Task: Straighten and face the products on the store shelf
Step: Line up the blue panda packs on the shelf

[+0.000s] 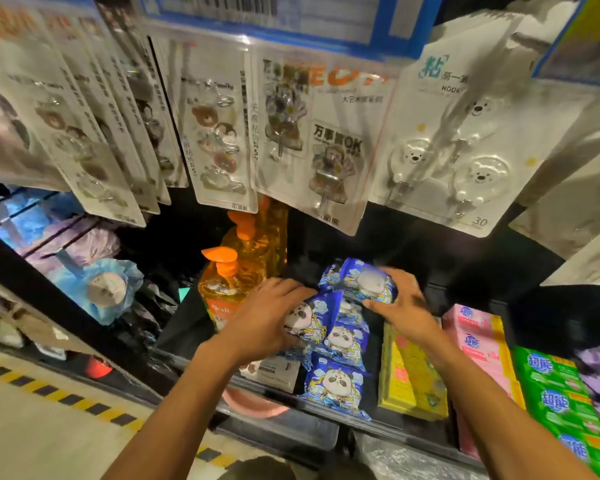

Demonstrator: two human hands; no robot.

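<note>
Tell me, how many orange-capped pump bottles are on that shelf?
2. The front pump bottle stands just left of the left hand; the rear pump bottle stands right behind it. More may be hidden further back.

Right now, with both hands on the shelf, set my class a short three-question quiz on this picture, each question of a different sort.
1. True or false: the left hand rests on a green box.
2. Which stands just left of the blue panda packets? A) orange pump bottle B) yellow box C) pink box
3. Fill in: the right hand touches the rearmost blue ____.

Key: 1 false; 2 A; 3 packet.
</note>
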